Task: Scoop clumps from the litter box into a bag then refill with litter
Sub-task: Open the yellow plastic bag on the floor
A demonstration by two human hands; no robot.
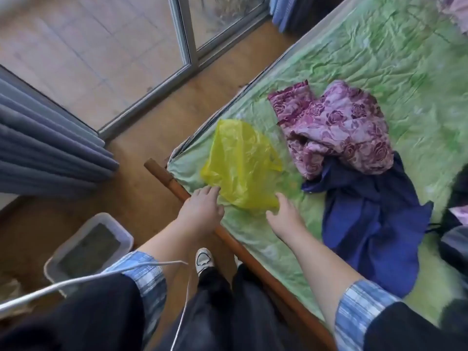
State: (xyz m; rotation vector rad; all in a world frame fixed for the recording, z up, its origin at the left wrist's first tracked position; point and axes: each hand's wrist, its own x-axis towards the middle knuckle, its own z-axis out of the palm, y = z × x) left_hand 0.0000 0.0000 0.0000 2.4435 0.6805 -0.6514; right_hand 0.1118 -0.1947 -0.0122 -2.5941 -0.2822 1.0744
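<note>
Yellow plastic bag (240, 160) lies crumpled and flat on the green bed sheet (354, 59), at 12 o'clock from both hands. The left hand (202, 211) reaches over the wooden bed rail (164, 176), fingers straight and close together, tips touching the bag's near-left edge. The right hand (285, 214) is at the bag's near-right corner, fingers loosely spread and slightly bent, thumb apart. Whether it touches the film I cannot tell. Neither hand grips anything.

At 8 o'clock on the floor sits the litter box (114, 222) with grey litter inside, well apart from the bag. A purple floral cloth (336, 127) and a navy garment (367, 224) lie at 3 o'clock from the bag.

The step in hand looks like picking up the bag. Thin film slides and clings, so pinching one layer at the mouth with each hand and pulling gently apart should open it. It then needs carrying to the box with the mouth held wide.
</note>
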